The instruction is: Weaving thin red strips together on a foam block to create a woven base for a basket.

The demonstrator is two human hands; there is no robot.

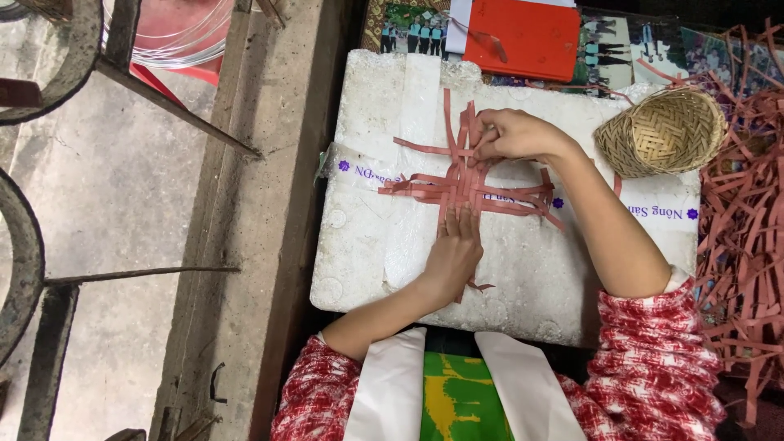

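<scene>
A cross of interlaced reddish-brown flat strips [465, 181] lies on a white foam box lid [523, 269]. My left hand [453, 249] presses flat on the near side of the weave, fingers together, pinning the strips down. My right hand [510, 135] rests at the far right corner of the weave, fingertips pinching one strip. Both forearms are bare below red-and-white checked sleeves.
A small woven basket [663, 131] lies on its side at the lid's far right corner. A heap of loose reddish strips [747, 237] fills the right edge. A red notebook [523, 37] rests beyond the lid. Concrete floor and metal bars [163, 98] are to the left.
</scene>
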